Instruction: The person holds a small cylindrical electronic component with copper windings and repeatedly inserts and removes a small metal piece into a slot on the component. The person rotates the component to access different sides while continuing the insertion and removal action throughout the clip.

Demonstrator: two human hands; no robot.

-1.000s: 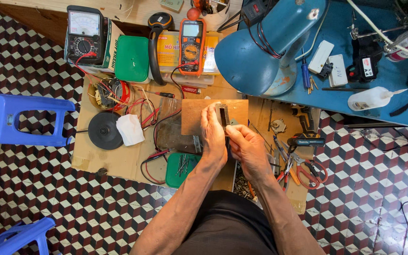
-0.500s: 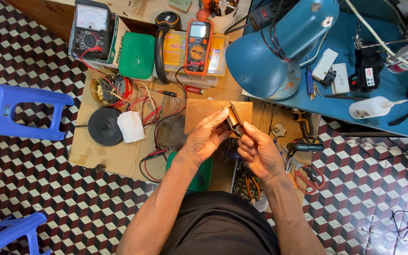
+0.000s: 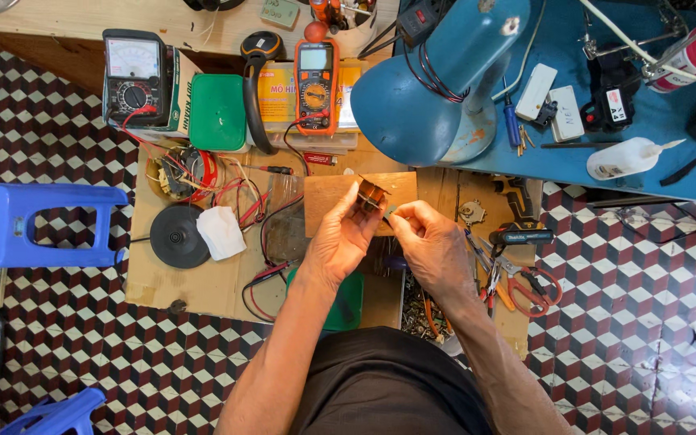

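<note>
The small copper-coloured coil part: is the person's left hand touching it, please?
Touching. The head view shows the left hand with its fingertips closed around the small coil part, no gap visible.

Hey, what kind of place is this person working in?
Probably a small electronics repair workshop set up on a tiled floor: two multimeters, an analogue one and an orange digital one, loose test leads, and pliers beside the hands.

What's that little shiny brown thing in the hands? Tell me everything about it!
The coil is a small block wound with coppery-brown wire, shiny, with dark edges. It is held up, tilted, above a wooden board. The left hand grips it from below and the side; the right hand pinches something tiny at its right edge. Finer parts are too small to tell.
</note>
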